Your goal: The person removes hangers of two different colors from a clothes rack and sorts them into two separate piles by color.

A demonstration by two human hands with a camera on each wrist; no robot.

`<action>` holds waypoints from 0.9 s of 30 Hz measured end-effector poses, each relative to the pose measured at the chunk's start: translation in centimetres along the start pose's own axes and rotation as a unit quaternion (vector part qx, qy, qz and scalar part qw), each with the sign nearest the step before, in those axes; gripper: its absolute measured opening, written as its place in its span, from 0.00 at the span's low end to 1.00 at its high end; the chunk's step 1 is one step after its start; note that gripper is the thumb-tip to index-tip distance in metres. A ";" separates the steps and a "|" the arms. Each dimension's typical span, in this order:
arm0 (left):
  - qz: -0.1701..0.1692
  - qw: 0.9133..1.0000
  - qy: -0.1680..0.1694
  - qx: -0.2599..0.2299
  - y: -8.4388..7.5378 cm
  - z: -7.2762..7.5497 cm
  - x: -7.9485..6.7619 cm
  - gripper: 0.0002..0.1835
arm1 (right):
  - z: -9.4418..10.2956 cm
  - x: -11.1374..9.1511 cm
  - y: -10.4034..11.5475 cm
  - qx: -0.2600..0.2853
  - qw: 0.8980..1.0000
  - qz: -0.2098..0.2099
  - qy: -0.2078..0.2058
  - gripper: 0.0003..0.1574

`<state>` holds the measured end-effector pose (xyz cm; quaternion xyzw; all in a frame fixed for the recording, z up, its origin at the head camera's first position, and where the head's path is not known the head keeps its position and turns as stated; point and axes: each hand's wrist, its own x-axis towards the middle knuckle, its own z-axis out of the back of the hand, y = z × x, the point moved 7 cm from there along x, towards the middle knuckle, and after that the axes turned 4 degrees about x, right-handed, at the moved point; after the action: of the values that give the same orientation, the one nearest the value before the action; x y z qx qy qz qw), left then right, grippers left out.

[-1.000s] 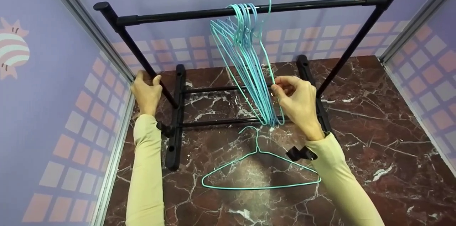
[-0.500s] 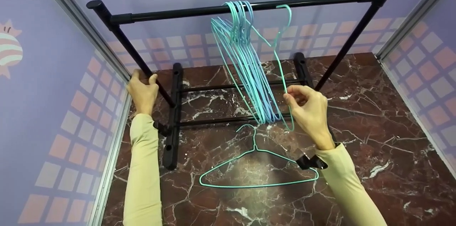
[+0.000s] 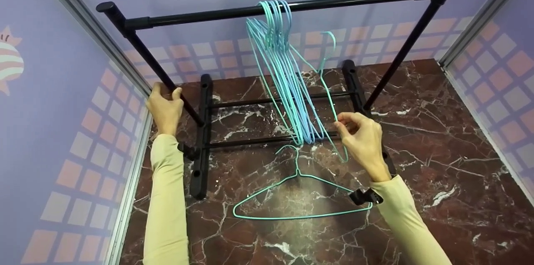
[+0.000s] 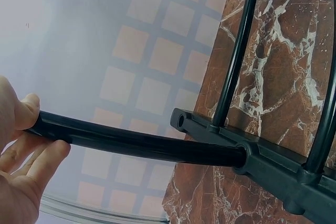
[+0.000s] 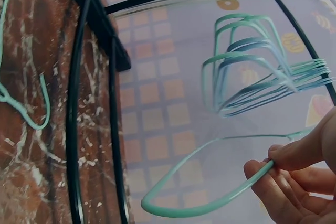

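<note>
My right hand (image 3: 361, 142) pinches a green wire hanger (image 3: 328, 94) on its sloping side, between thumb and fingers. In the head view this hanger's hook hangs free, below the top bar of the black clothes rack (image 3: 346, 3). Several green and blue hangers (image 3: 277, 44) hang bunched on that bar, left of the held one. My left hand (image 3: 164, 108) holds the rack's left post (image 4: 131, 142), thumb on one side and fingers on the other. On the floor in front of the rack lies another green hanger (image 3: 292, 218).
Patterned walls (image 3: 46, 102) close in the rack at the left, back and right. Dark red marbled floor (image 3: 442, 140) lies beneath it. Two low crossbars (image 3: 250, 142) join the rack's black feet (image 3: 200, 181).
My right hand has shifted right and down with its hanger, whose hook has dropped from above the bar to below it. The left hand keeps its hold on the post.
</note>
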<state>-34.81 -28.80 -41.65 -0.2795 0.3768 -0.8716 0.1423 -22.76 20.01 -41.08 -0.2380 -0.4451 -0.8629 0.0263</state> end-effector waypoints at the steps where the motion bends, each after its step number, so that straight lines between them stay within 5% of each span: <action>1: 0.000 1.000 0.001 0.000 0.0 0.0 0.0 0.13 | -0.1 -0.1 -0.2 -0.005 1.000 0.001 0.003 0.04; 19: 0.002 1.000 0.002 0.001 -0.1 0.0 -0.1 0.13 | -0.6 -1.3 -3.8 -0.080 0.995 0.050 0.012 0.06; 27: -0.006 1.000 -0.004 -0.003 -0.1 0.2 0.0 0.12 | -0.9 -2.7 -5.4 -0.099 0.992 0.054 0.060 0.07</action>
<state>-34.71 -28.80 -41.45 -0.2854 0.3775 -0.8701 0.1377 -22.16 22.10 -46.76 -0.2107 -0.3412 -0.9129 0.0757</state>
